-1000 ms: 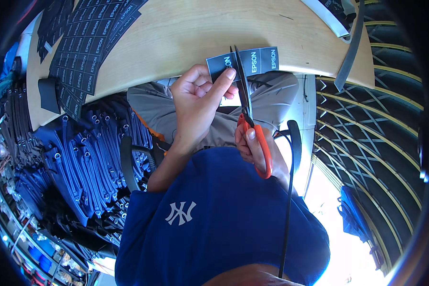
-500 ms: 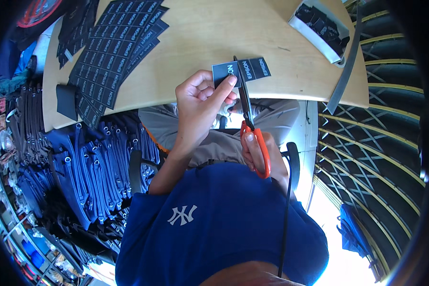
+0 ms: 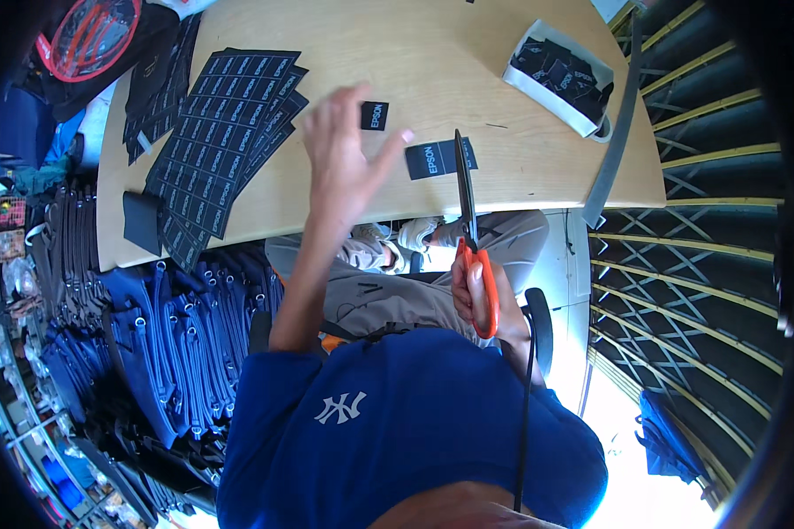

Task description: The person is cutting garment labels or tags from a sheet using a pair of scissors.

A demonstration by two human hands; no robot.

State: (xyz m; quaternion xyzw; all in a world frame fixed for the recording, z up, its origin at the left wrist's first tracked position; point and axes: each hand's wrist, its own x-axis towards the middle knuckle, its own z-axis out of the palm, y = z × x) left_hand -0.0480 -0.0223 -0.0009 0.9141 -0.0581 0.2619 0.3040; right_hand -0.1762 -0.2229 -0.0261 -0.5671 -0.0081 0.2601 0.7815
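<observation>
My left hand (image 3: 344,159) hovers open over the wooden table (image 3: 520,176), fingers spread, holding nothing. A small black cut label (image 3: 374,115) lies just beyond its fingertips. A short strip of black labels (image 3: 432,160) lies on the table between my left hand and the scissors (image 3: 466,198). My right hand (image 3: 483,295) grips the scissors by their orange handles near my lap. The long blades point up across the table edge, beside the strip.
Stacked sheets of uncut black labels (image 3: 225,110) cover the table's left part. A white tray of cut labels (image 3: 522,78) sits at the far right, and a grey strap (image 3: 620,123) lies beside it. Blue zippered bags (image 3: 159,353) are piled left of my lap. A red mesh item (image 3: 93,31) lies at the top left.
My left hand let go of the label strip and opened, moving left. The strip and a cut label now lie on the table. The scissors stay in my right hand.
</observation>
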